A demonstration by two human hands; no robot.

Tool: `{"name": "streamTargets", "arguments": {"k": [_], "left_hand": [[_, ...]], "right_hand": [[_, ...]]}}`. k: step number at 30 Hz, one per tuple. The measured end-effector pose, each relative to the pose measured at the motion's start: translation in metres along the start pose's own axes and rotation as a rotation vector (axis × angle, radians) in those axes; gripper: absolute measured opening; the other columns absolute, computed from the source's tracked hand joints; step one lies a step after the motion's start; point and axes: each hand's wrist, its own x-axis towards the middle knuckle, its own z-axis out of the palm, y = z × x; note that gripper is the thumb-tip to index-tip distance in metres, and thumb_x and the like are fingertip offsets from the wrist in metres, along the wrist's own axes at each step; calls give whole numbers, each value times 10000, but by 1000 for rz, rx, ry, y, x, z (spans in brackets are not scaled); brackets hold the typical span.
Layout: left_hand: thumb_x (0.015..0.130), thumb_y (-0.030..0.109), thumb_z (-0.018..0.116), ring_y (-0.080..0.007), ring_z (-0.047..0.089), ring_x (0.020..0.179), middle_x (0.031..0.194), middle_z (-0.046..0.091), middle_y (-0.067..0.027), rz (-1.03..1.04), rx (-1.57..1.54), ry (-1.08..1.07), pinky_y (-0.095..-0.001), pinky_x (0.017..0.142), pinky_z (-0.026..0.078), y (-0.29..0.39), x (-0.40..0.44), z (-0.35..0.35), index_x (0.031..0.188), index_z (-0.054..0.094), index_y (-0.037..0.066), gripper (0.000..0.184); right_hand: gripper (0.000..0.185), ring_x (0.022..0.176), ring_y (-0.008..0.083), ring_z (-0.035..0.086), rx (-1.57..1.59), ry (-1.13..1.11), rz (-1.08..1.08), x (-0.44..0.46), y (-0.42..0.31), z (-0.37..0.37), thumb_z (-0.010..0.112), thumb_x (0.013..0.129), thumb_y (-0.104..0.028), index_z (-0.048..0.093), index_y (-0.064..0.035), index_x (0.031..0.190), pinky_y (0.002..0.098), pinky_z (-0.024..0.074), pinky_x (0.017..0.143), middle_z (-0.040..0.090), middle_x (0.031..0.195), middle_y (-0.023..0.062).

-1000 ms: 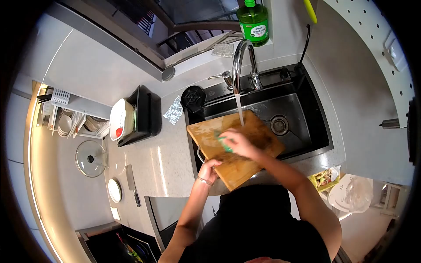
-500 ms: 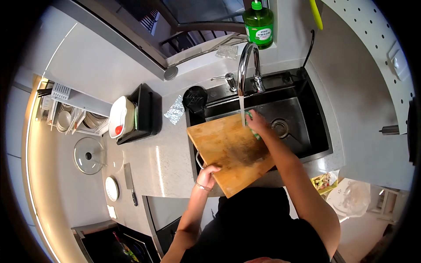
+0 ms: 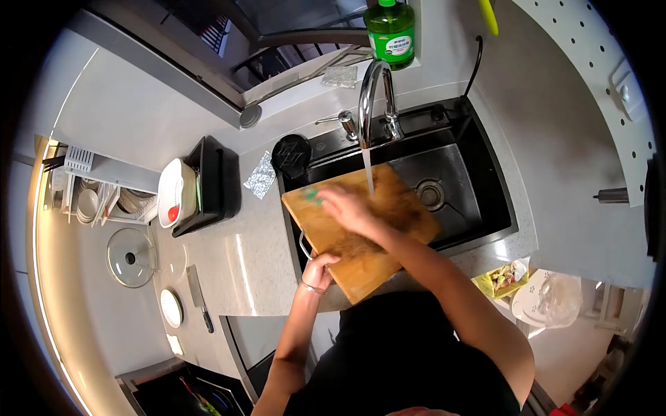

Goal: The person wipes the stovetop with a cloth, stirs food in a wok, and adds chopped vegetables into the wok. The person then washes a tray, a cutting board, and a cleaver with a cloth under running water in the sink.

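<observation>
A wooden cutting board (image 3: 404,208), wet and darkened in patches, lies tilted over the near left part of the black sink (image 3: 454,177). My left hand (image 3: 319,270) grips its lower left edge, thumb on top. Across the board's upper left surface my right hand (image 3: 343,208) presses a green scrubbing cloth or pad (image 3: 310,196), mostly covered by the fingers. Water runs from the chrome faucet (image 3: 374,87) onto the board just right of that hand.
A green dish soap bottle (image 3: 392,38) stands behind the faucet. Left of the sink are crumpled foil (image 3: 260,175), a black rack (image 3: 216,184) with a white basket (image 3: 178,191), and a cleaver (image 3: 199,295). A yellow bin (image 3: 505,279) sits below the counter's right edge.
My right hand has swept the green pad from the board's upper right edge to its upper left side. My left hand keeps its hold, and the whole view has shifted slightly.
</observation>
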Motion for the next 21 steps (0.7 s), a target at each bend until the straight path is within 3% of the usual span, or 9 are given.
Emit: {"name": "streamTargets", "arguments": {"k": [1, 2, 3, 4, 8, 10, 13, 16, 21], "left_hand": [[657, -68, 512, -242, 551, 1002, 1101, 550, -113, 16, -11, 0, -358, 859, 463, 2, -5, 2, 1199, 445, 2, 551], [645, -75, 506, -246, 536, 1032, 1119, 547, -117, 68, 3, 13, -364, 867, 455, 2, -10, 1, 1210, 439, 0, 573], [641, -76, 507, -247, 529, 1042, 1126, 544, -119, 62, -14, -3, -366, 872, 452, 2, -14, -4, 1213, 437, 1, 581], [638, -77, 508, -249, 523, 1053, 1133, 541, -120, 60, -35, -18, -369, 877, 449, 4, -19, -12, 1217, 435, 2, 589], [634, -78, 516, -265, 564, 990, 1100, 562, -143, 26, -98, -60, -367, 861, 465, 6, -18, -48, 1224, 425, -20, 599], [661, -54, 529, -269, 592, 940, 1069, 579, -162, -45, -98, -85, -367, 855, 477, 6, -8, -66, 1217, 430, -39, 565], [673, -32, 525, -313, 552, 1032, 1150, 535, -201, -187, -175, -185, -440, 899, 451, 5, 26, -87, 1227, 399, -73, 570], [731, 25, 540, -284, 579, 997, 1125, 555, -209, -307, -93, -168, -399, 906, 447, 4, 61, -86, 1194, 432, -92, 490], [776, 281, 635, -275, 517, 1070, 1129, 580, -114, -497, -45, 84, -452, 935, 366, -32, 125, -78, 1196, 494, 57, 497]], "right_hand": [[219, 788, 293, 598, -48, 62, 78, 6, 14, -9, 521, 860, -184, 552, -122, 1068, 374, 482, 659, 592, 1006, 116], [208, 734, 312, 597, -75, -120, 459, 10, 23, -24, 500, 865, -179, 553, -107, 1053, 384, 466, 617, 608, 918, 137], [254, 743, 315, 596, -92, -43, 525, 0, 80, -16, 473, 874, -212, 526, -85, 1087, 400, 450, 587, 612, 871, 148], [306, 717, 303, 600, -414, -97, 424, -10, 121, -26, 468, 879, -264, 499, -164, 1167, 427, 446, 621, 599, 809, 157], [637, 1033, 301, 539, -251, -15, 993, -68, 209, -81, 459, 869, -489, 326, -110, 1363, 433, 434, 824, 550, 1143, 146], [724, 1096, 291, 504, 427, -154, 1233, -71, 151, -139, 547, 846, -452, 259, -61, 1383, 421, 428, 862, 484, 1248, 137], [816, 1136, 241, 464, 647, -81, 1315, -94, 167, -173, 707, 749, -350, 274, -61, 1378, 379, 412, 888, 425, 1308, 136], [680, 1024, 199, 526, 797, 262, 1252, -99, 151, -203, 720, 746, -138, 368, -68, 1324, 330, 451, 820, 524, 1172, 113], [325, 854, 140, 569, 792, 258, 884, -91, 90, -253, 607, 817, -32, 497, -49, 1123, 275, 475, 722, 587, 950, 40]]}}
